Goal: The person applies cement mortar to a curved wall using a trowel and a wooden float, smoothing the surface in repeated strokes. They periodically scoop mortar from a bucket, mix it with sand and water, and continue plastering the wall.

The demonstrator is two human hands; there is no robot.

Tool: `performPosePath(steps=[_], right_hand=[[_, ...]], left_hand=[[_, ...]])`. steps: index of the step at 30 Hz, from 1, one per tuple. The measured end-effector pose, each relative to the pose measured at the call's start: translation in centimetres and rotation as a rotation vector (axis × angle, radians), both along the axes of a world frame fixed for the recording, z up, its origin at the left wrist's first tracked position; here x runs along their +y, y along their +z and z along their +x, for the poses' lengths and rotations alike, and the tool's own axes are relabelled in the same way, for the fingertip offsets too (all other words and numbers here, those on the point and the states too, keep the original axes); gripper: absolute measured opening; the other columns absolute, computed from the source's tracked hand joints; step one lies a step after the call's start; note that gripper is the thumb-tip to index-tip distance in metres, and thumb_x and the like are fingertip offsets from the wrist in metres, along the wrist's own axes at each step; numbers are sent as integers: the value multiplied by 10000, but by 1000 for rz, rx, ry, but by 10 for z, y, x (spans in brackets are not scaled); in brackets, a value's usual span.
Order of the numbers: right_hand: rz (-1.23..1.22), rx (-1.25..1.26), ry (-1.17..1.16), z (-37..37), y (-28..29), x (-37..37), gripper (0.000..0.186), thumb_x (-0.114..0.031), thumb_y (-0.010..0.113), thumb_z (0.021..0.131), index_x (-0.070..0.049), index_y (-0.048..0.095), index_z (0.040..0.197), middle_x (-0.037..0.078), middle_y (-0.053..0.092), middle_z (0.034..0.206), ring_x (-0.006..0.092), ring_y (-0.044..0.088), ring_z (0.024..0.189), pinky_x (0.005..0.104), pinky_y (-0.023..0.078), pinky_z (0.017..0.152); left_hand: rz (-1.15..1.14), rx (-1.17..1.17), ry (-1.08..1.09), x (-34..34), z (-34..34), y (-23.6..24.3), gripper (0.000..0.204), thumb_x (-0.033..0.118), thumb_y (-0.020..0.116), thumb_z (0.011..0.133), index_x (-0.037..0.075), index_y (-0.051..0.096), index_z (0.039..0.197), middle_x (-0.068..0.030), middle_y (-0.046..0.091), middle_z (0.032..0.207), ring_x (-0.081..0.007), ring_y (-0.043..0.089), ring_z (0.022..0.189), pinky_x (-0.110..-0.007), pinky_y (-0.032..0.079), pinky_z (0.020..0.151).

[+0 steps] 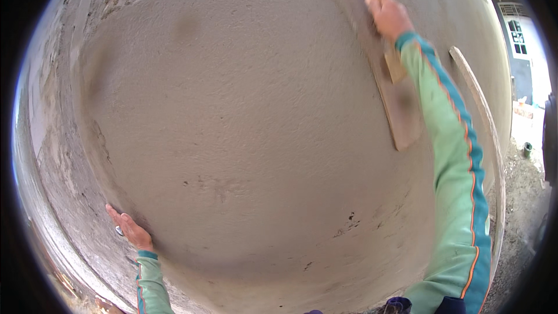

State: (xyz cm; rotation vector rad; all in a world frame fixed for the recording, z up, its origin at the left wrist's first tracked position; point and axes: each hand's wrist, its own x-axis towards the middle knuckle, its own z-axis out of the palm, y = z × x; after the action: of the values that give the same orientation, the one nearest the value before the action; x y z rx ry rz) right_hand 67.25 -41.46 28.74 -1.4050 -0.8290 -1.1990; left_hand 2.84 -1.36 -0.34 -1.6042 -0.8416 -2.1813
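Float (401, 110) lay long and steep on wall (244, 128), right hand (388, 14) clenched around its handle, left hand (131, 229) spread flat, holding nothing.

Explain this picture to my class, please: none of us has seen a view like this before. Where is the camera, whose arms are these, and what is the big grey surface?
The picture comes from a wide fisheye camera worn on a person's head, so you see roughly what that person sees. The lens bends straight lines, which is why the flat grey plastered wall bulges like a ball.

Both arms in green sleeves belong to the wearer. The right hand reaches up and grips the handle of a long wooden float, a flat board pressed against the wall. The left hand lies open and flat on the wall lower down, holding nothing that I can make out.

The plaster looks rough, with a few small dark pits. At the right a pale curved wooden strip stands beside the wall, with bare ground and a building beyond.
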Motion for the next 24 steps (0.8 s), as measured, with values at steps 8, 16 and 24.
performPosePath(steps=[8, 16, 24], right_hand=[[16, 191, 85, 29, -77, -21, 589, -316, 463, 1002, -281, 243, 1547, 174, 495, 1439, 438, 586, 1164, 499, 493, 944], [-277, -497, -133, -171, -9, 89, 334, -181, 520, 968, -171, 498, 1301, 268, 599, 1136, 271, 689, 685, 357, 595, 570], [-590, -629, 88, -180, -135, 68, 662, -233, 418, 1015, -313, 81, 1579, 196, 627, 911, 263, 688, 721, 374, 557, 475]], left_hand=[[14, 35, 114, -16, -24, 9, 753, 504, 251, 1041, -80, 194, 1513, -227, 183, 1601, -344, 147, 1493, -423, 101, 1221], [-39, 47, 160, -24, -14, 14, 748, 499, 265, 1039, -70, 191, 1519, -232, 184, 1599, -346, 149, 1493, -420, 101, 1221], [-63, 75, 178, -18, -37, 3, 772, 531, 257, 1033, -60, 180, 1525, -223, 175, 1605, -347, 145, 1495, -426, 114, 1220]])
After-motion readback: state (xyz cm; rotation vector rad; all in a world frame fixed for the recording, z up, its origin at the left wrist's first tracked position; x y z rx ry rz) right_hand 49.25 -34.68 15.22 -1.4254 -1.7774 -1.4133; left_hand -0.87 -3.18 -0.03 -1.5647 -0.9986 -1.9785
